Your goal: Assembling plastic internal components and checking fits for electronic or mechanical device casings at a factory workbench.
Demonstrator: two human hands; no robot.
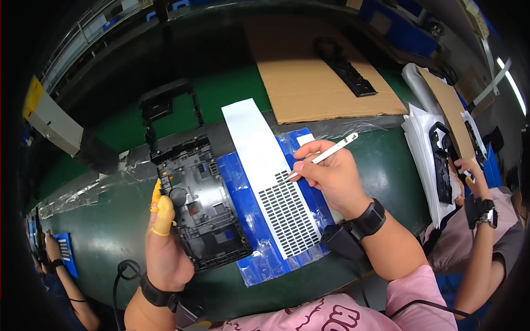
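Note:
My left hand [168,251], with yellow covers on its thumb and a finger, grips the left side of a black plastic housing [205,196]. The housing has ribs, cut-outs and a round recess, and lies tilted over the bench. Between the fingertips of my right hand [339,179] is a slim white pen-shaped tool [334,148]. Its tip reaches the upper rows of small black rectangular stickers [290,220] on a long white backing sheet [255,138]. Beneath that sheet lies a blue board [238,176] covered in clear tape.
Brown cardboard [298,94] with a black plastic part [350,74] on it lies at the far side. Another black frame [165,105] sits behind the housing. On the right, a co-worker's hand [472,174] is beside white sheets [422,160]; another person's arm [69,287] shows at left.

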